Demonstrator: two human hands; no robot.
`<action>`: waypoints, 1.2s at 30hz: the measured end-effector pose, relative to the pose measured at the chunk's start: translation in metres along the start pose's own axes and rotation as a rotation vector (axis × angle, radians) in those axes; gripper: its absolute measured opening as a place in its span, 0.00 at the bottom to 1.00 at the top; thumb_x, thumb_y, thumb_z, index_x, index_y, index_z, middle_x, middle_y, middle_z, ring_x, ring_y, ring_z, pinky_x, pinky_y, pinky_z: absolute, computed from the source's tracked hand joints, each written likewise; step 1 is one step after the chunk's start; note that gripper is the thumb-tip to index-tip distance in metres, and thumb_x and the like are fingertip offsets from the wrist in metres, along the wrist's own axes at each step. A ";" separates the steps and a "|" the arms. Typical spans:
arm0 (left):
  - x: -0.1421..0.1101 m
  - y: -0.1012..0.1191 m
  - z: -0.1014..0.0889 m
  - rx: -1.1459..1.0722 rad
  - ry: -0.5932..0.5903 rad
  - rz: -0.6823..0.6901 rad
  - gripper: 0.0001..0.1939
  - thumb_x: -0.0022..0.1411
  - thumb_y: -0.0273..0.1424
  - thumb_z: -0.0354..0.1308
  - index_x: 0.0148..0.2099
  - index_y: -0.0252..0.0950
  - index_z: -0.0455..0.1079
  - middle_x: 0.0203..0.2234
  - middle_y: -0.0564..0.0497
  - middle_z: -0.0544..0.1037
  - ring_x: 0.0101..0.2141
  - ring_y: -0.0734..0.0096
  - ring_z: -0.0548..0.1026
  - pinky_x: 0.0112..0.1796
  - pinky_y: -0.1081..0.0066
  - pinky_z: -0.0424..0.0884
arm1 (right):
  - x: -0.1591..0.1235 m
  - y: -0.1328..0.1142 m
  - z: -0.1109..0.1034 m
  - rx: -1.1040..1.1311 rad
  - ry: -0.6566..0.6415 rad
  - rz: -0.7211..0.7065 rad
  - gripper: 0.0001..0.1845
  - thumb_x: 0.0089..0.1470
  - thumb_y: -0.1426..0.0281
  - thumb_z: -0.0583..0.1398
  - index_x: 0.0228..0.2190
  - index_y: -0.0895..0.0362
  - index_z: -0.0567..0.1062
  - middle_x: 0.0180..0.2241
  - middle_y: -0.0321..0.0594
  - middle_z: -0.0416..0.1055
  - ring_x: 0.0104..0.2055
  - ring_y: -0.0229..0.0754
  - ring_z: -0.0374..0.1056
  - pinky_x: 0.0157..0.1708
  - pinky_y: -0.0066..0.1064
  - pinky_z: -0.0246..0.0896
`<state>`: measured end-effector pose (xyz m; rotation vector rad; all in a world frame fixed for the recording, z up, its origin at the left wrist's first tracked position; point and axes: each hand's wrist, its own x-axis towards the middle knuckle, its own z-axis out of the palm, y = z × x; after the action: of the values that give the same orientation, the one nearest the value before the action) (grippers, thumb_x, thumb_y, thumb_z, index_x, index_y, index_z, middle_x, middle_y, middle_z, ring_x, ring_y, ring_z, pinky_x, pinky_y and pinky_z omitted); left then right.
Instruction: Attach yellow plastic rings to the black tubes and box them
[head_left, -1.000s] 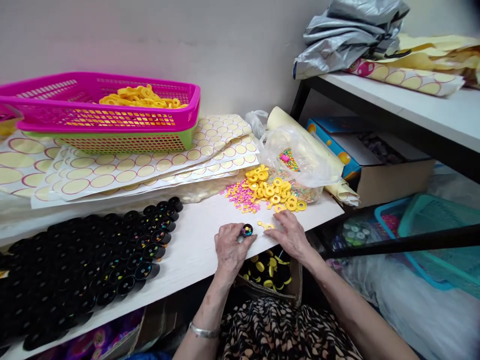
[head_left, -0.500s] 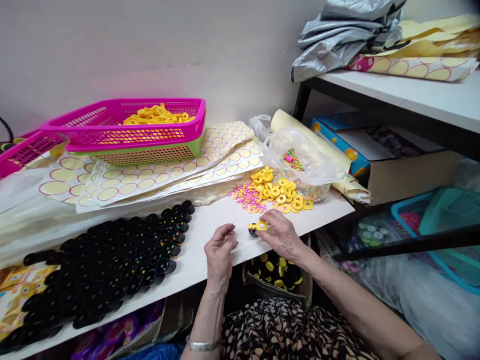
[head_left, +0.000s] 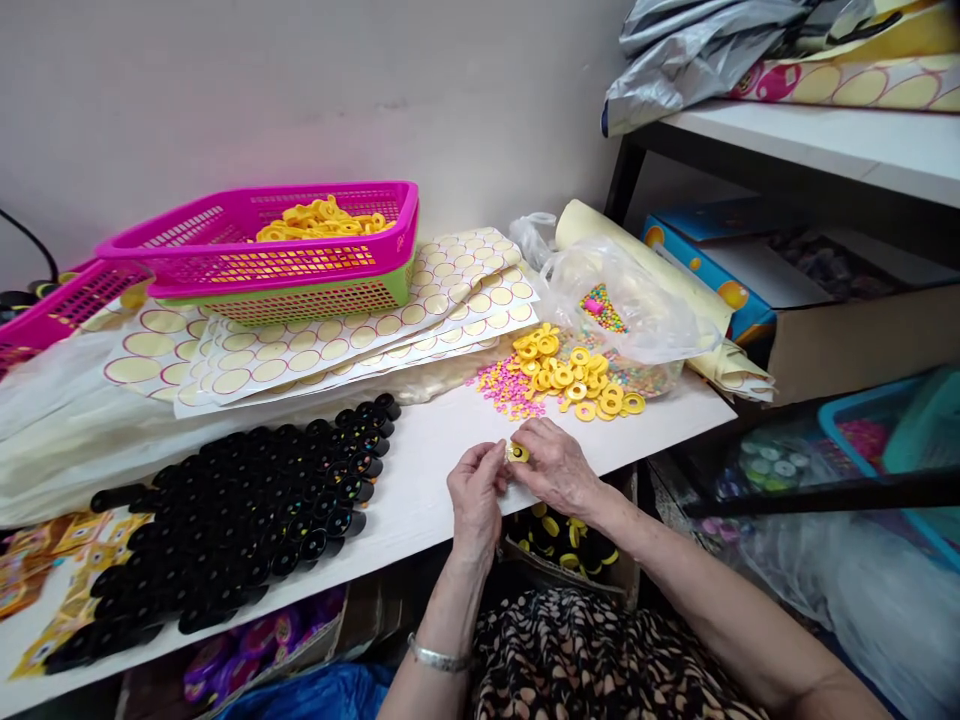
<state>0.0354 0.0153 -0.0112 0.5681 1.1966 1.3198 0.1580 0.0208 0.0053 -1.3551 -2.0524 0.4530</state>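
Note:
Both hands meet at the front edge of the white table (head_left: 420,470). My left hand (head_left: 475,494) and my right hand (head_left: 553,464) pinch a small black tube capped with a yellow ring (head_left: 517,453) between their fingertips. Just behind them lies a heap of yellow rings (head_left: 574,371) beside a scatter of pink and yellow beads (head_left: 506,386). To the left, many black tubes (head_left: 240,510) lie in packed rows, their open ends showing coloured beads.
A clear bag of mixed beads (head_left: 622,315) sits behind the rings. Sticker sheets (head_left: 330,335) lie under stacked pink and green baskets (head_left: 277,255) holding more yellow rings. A box of finished pieces (head_left: 562,535) sits under the table edge. A shelf (head_left: 825,150) stands at right.
A second ago my left hand held the open tube alone while my right picked up a ring. The right hand then capped it; now both hands grip the capped piece. The camera view shifted left.

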 end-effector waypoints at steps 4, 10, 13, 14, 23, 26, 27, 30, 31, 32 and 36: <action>0.002 -0.005 0.008 0.082 -0.039 0.049 0.12 0.42 0.32 0.66 0.26 0.30 0.68 0.14 0.59 0.67 0.14 0.87 0.57 0.16 0.79 0.50 | -0.002 0.007 0.006 0.262 0.062 0.098 0.05 0.48 0.76 0.56 0.31 0.58 0.70 0.30 0.38 0.62 0.31 0.37 0.58 0.31 0.29 0.56; 0.004 -0.009 0.010 0.116 -0.021 0.033 0.11 0.42 0.32 0.65 0.27 0.30 0.70 0.13 0.59 0.66 0.13 0.86 0.57 0.16 0.79 0.50 | -0.006 0.018 0.011 0.771 0.069 0.379 0.12 0.41 0.68 0.63 0.32 0.57 0.72 0.26 0.32 0.60 0.23 0.31 0.56 0.21 0.25 0.52; 0.005 -0.010 0.011 0.100 -0.025 0.012 0.13 0.41 0.32 0.66 0.29 0.31 0.70 0.13 0.59 0.66 0.13 0.85 0.58 0.16 0.79 0.50 | -0.007 0.017 0.013 0.895 0.051 0.515 0.11 0.48 0.63 0.58 0.31 0.58 0.73 0.26 0.34 0.63 0.19 0.30 0.54 0.17 0.24 0.51; 0.005 -0.010 0.011 0.095 -0.027 0.006 0.13 0.41 0.32 0.66 0.29 0.31 0.70 0.14 0.59 0.66 0.14 0.85 0.58 0.16 0.79 0.51 | -0.007 0.016 0.014 0.897 0.060 0.545 0.12 0.49 0.62 0.57 0.31 0.58 0.73 0.26 0.35 0.64 0.18 0.30 0.54 0.16 0.24 0.50; 0.002 -0.015 0.017 0.142 -0.001 0.013 0.13 0.47 0.37 0.63 0.28 0.31 0.68 0.13 0.59 0.64 0.14 0.85 0.57 0.16 0.79 0.51 | -0.008 0.015 0.023 0.735 0.132 0.594 0.12 0.52 0.63 0.54 0.27 0.58 0.73 0.26 0.37 0.64 0.25 0.34 0.59 0.19 0.23 0.52; 0.003 -0.016 0.018 0.176 0.022 0.005 0.13 0.48 0.37 0.63 0.28 0.32 0.67 0.11 0.60 0.63 0.13 0.84 0.57 0.15 0.79 0.51 | -0.008 0.014 0.023 0.757 0.114 0.624 0.12 0.52 0.63 0.55 0.27 0.57 0.73 0.27 0.36 0.65 0.24 0.33 0.59 0.19 0.24 0.53; 0.003 -0.016 0.019 0.179 0.023 0.001 0.12 0.49 0.37 0.62 0.28 0.32 0.67 0.11 0.60 0.63 0.12 0.84 0.57 0.15 0.79 0.51 | -0.007 0.013 0.022 0.773 0.104 0.636 0.12 0.52 0.63 0.55 0.27 0.57 0.73 0.27 0.36 0.65 0.23 0.33 0.59 0.18 0.24 0.53; 0.007 -0.014 0.018 0.173 0.017 -0.008 0.12 0.48 0.36 0.63 0.27 0.33 0.65 0.11 0.60 0.63 0.12 0.84 0.57 0.14 0.79 0.51 | -0.003 0.011 0.019 0.841 0.074 0.680 0.12 0.52 0.63 0.55 0.26 0.57 0.71 0.24 0.35 0.64 0.19 0.31 0.57 0.15 0.23 0.52; 0.009 -0.014 0.018 0.174 0.016 -0.012 0.13 0.47 0.36 0.63 0.26 0.33 0.65 0.10 0.60 0.63 0.12 0.85 0.57 0.14 0.79 0.51 | -0.002 0.011 0.019 0.866 0.067 0.696 0.12 0.52 0.62 0.55 0.26 0.57 0.71 0.23 0.34 0.63 0.18 0.31 0.56 0.14 0.23 0.52; 0.010 -0.015 0.017 0.172 0.016 -0.023 0.13 0.46 0.35 0.64 0.25 0.33 0.65 0.10 0.61 0.63 0.11 0.85 0.57 0.14 0.79 0.51 | -0.001 0.010 0.020 0.889 0.062 0.710 0.12 0.51 0.62 0.55 0.26 0.57 0.71 0.21 0.33 0.62 0.16 0.31 0.55 0.13 0.23 0.51; 0.015 -0.017 0.013 0.132 -0.006 -0.091 0.14 0.43 0.35 0.65 0.24 0.33 0.64 0.09 0.61 0.63 0.10 0.84 0.55 0.13 0.80 0.49 | -0.004 0.011 0.027 0.959 0.067 0.752 0.13 0.48 0.60 0.57 0.27 0.57 0.72 0.18 0.31 0.62 0.14 0.30 0.54 0.11 0.23 0.51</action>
<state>0.0519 0.0289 -0.0262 0.6051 1.2965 1.1677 0.1484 0.0233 -0.0223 -1.3825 -0.9120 1.4485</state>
